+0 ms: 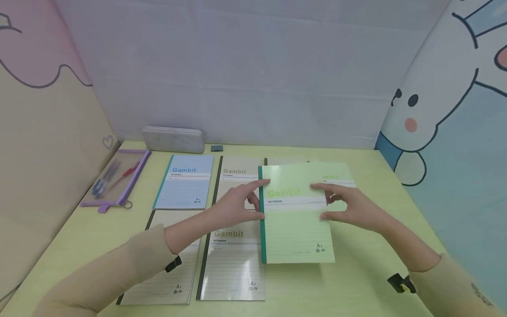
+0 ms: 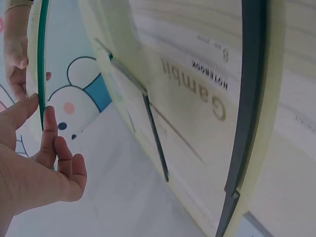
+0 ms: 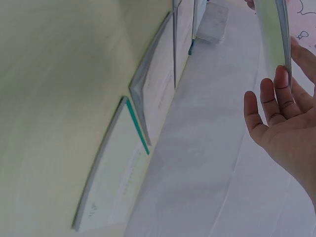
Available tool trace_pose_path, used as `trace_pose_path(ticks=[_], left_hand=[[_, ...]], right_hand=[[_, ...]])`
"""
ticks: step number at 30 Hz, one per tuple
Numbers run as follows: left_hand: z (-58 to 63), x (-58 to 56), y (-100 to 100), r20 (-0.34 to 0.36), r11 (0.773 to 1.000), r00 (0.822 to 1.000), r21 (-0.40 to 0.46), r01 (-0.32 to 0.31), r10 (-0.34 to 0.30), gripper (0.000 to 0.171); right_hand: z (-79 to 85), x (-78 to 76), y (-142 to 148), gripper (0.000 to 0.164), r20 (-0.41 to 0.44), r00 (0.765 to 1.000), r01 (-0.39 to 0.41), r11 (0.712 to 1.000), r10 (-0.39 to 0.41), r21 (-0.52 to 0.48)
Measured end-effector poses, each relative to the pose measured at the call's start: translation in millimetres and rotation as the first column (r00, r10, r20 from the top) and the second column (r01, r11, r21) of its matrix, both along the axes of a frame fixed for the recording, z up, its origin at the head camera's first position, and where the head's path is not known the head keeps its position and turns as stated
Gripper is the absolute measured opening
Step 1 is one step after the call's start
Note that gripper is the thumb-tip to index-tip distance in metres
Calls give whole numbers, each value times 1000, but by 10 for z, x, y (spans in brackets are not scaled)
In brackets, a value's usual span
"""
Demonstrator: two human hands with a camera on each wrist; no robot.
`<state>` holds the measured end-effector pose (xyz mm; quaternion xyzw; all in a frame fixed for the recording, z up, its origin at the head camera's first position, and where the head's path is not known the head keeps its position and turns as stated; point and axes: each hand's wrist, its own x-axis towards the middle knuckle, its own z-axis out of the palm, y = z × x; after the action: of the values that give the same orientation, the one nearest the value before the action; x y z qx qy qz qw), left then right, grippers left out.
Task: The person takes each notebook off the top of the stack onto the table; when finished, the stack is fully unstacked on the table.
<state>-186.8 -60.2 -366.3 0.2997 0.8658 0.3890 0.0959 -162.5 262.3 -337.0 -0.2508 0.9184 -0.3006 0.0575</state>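
Observation:
A green Gambit notebook (image 1: 295, 233) with a teal spine is held up above the table, its cover facing me. My left hand (image 1: 235, 207) pinches the spine edge between thumb and fingers. On the opposite edge, my right hand (image 1: 354, 207) pinches it the same way. Both wrist views show the held notebook (image 2: 34, 64) nearly edge-on. Behind it lies another green notebook (image 1: 342, 174), partly covered in the head view but plainer in the right wrist view. Beside that, a dark-spined notebook (image 1: 283, 161) is mostly hidden.
Left of the held notebook lie a blue notebook (image 1: 188, 189) and several pale dark-spined notebooks (image 1: 233, 273) in rows. A purple-edged clear pouch with pens (image 1: 128, 189) sits at far left. At the back are a grey case (image 1: 174, 139) and a small dark block (image 1: 216, 148).

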Motion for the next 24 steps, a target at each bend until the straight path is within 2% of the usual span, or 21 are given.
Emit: trace_pose_path(ticks=[5,12,16,19,24], left_hand=[[-232,84,111,71,999,997,-32,40,-37,83],[-530,190,263,159,994,985,-74,76,-63,83],[-616,294,322,207,988,974,-108,112,-88,81],[-653,354,338,208,983,973,-133,125,-96,79],[-697,363,357,193,979,977,-165,124,-91,77]], right_hand=[[-245,119,114,65,65,998,-26,1000,27,-16],[-588,175,210,64,154,984,-87,996,87,-8],[-748,220,247,63,211,972,-107,994,107,-13],[-833,254,260,63,257,961,-101,995,98,-4],[-912,266,259,64,275,958,-89,996,84,7]])
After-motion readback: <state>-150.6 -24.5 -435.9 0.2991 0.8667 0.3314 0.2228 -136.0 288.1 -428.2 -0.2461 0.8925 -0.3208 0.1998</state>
